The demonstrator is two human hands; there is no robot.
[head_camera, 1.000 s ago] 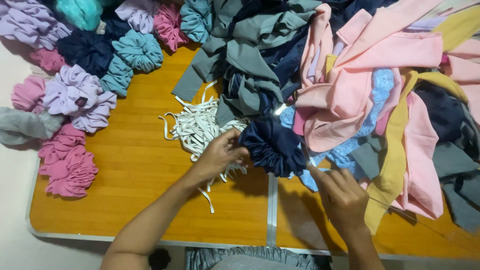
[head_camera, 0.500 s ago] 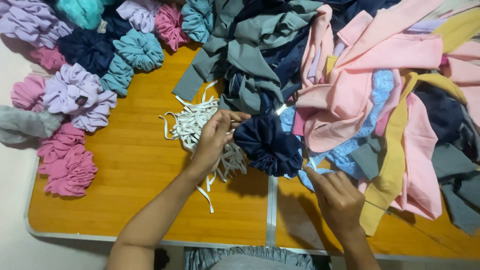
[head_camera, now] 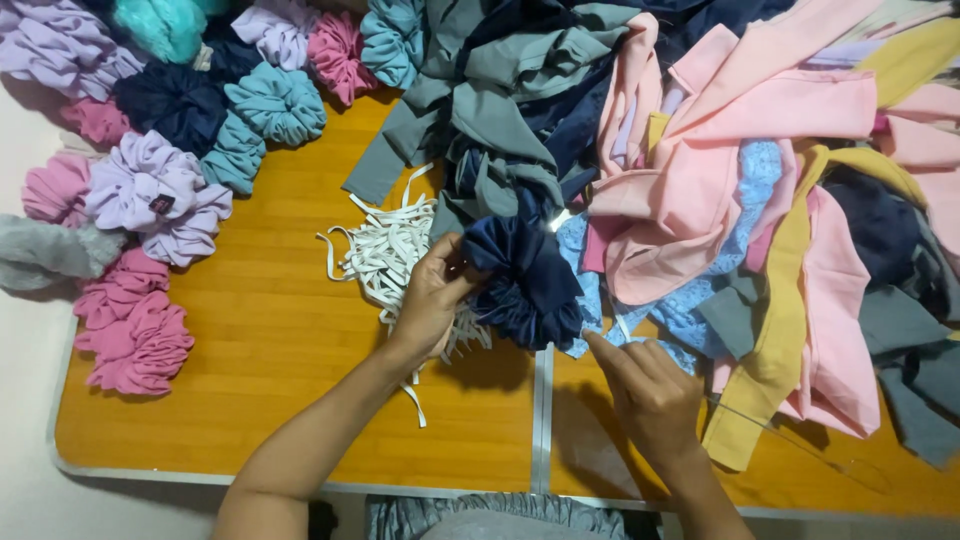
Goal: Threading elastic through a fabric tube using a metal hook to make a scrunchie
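Left hand [head_camera: 432, 300] pinching navy scrunchie [head_camera: 528, 280], right hand [head_camera: 650, 395] fingertips pressed together beside its edge; gathered cloth liable to slip loose onto white elastic strips [head_camera: 385, 250]

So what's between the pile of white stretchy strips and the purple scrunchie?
In the head view, only bare orange table lies between the white elastic strips and the lilac scrunchie. The left hand rests on the strips.

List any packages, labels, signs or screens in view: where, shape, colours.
Label: small dark rectangular tag with pale print too small to make out, sewn on the lilac scrunchie at the table's left side.
No packages, signs or screens in view.
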